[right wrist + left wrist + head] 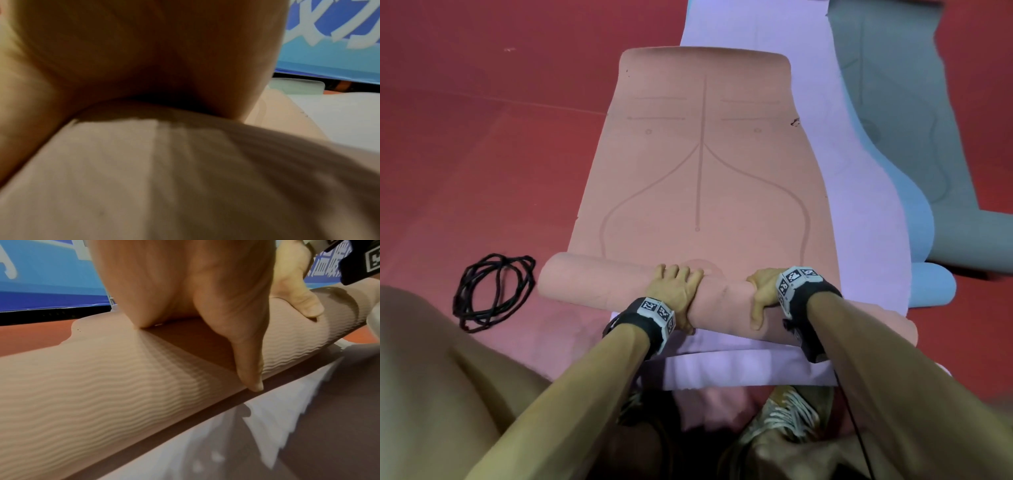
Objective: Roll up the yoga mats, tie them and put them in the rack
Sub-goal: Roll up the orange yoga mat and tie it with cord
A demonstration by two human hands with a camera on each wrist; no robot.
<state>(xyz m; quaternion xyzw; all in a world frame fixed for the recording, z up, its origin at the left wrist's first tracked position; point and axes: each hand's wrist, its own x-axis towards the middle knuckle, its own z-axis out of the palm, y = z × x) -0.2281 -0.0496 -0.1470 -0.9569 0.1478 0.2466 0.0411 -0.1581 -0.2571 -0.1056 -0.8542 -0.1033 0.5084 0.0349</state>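
In the lower centre of the head view, the peach yoga mat point(698, 178) lies partly rolled on a lilac mat point(859, 192), its flat part stretching toward the top of the frame. The left hand point(674, 294) grips the roll point(592, 284), fingers point(681, 274) curled over its top and thumb on its near side. The right hand point(765, 291) grips the roll just to the right of it in the same way. A coiled black cord point(493, 291) rests on the red floor point(482, 137) at lower left. A grey-blue mat point(914, 120) lies at upper right.
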